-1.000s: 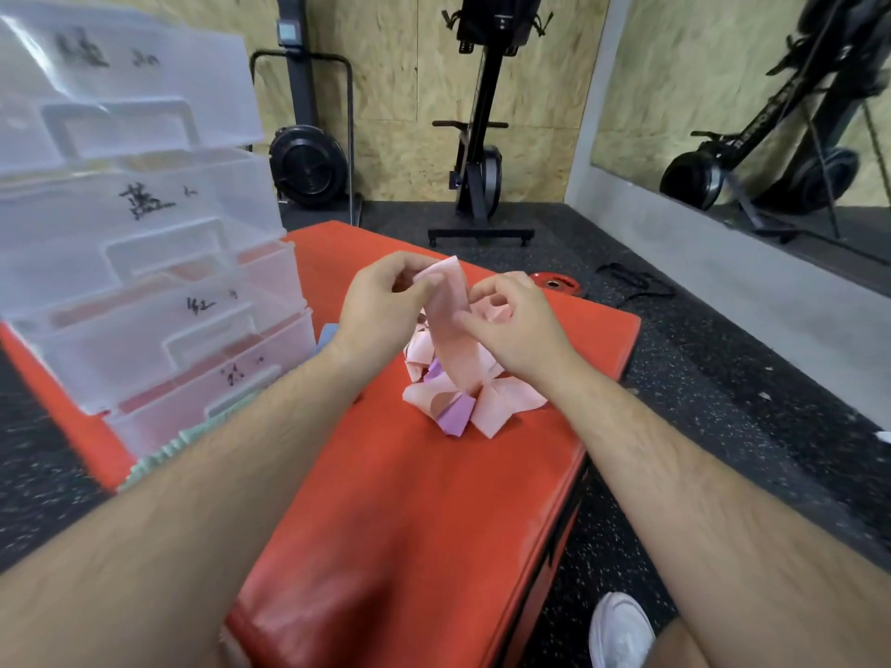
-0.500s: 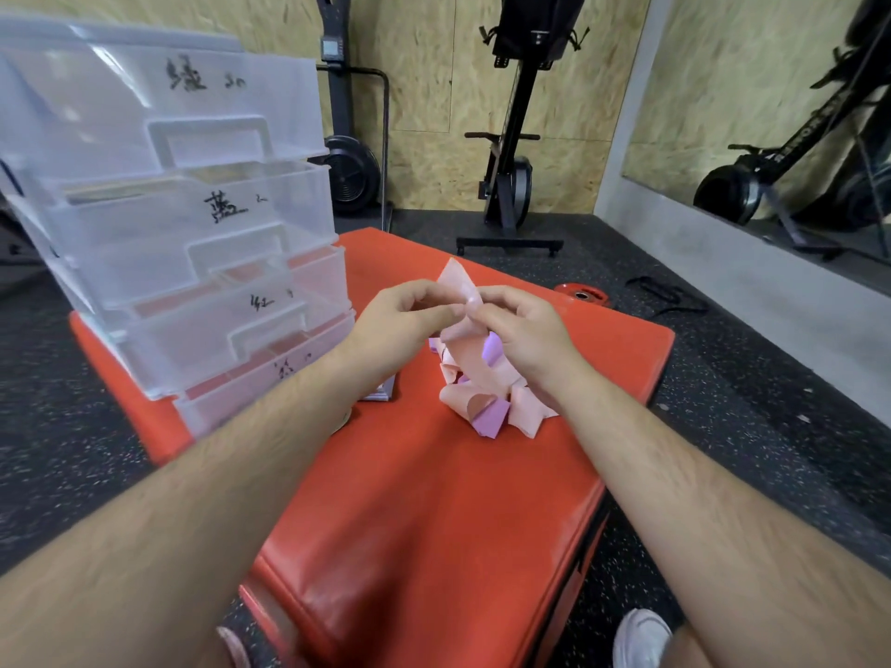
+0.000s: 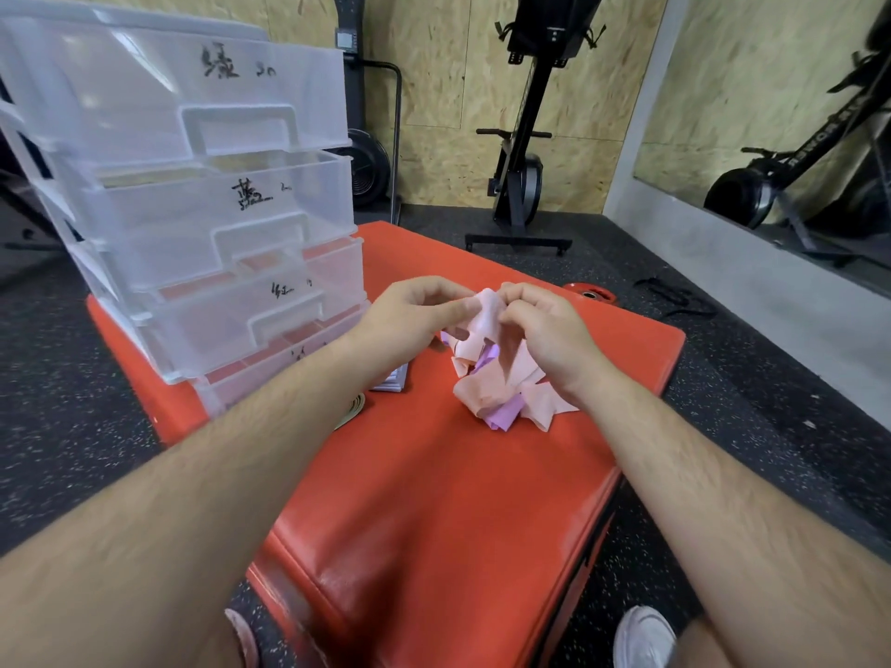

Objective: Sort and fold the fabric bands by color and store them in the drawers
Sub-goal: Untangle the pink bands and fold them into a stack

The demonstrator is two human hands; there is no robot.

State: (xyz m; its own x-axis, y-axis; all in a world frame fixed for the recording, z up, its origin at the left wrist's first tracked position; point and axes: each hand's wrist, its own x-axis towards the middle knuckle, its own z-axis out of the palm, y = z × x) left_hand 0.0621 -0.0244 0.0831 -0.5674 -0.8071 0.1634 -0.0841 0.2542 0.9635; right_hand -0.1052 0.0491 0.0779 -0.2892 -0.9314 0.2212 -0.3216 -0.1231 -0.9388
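1. Both hands, left hand (image 3: pixel 410 315) and right hand (image 3: pixel 545 330), pinched one pink fabric band (image 3: pixel 487 313) just above the pink-and-purple pile (image 3: pixel 501 388).
2. Its tail looked tangled in the pile; lifting could drag purple bands along and mix colours.
3. The pile lay on a red padded box (image 3: pixel 434 499) beside the clear drawer unit (image 3: pixel 202 209), in a gym with rubber flooring (image 3: pixel 752 378).

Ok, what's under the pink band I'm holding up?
Under the pink band a loose pile of bands, pink and purple, lies on the red pad. Whatever lies deeper in the pile is covered.
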